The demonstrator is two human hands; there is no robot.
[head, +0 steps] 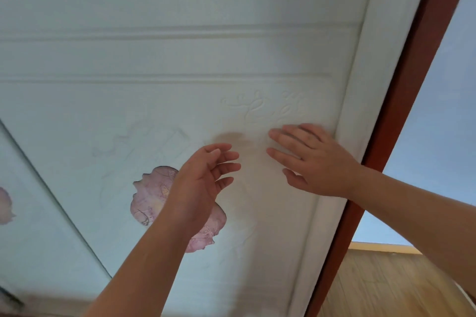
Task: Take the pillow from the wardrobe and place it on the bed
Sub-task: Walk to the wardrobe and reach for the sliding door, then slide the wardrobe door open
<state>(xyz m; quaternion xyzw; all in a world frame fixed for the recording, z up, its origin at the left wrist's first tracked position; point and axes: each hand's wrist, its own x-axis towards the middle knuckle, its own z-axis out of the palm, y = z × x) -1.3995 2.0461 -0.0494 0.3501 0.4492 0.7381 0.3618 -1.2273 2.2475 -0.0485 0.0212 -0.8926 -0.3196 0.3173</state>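
Head view showed our right hand [315, 159] flat on the white wardrobe door [180, 59], fingers apart; our left hand [206, 177], at eight o'clock from it, hovered with fingers spread. We saw no pillow.

Two hands [203, 183] [316, 162], one wardrobe door [180, 59], two pink flowers [154, 198] [5, 206]

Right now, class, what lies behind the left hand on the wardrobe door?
Behind the left hand shows a pink flower decoration on the white wardrobe door; hand and forearm hide its middle.

Pale blue wall [443, 110], reddish-brown frame [412, 85], light wooden floor [386, 285], soft daylight
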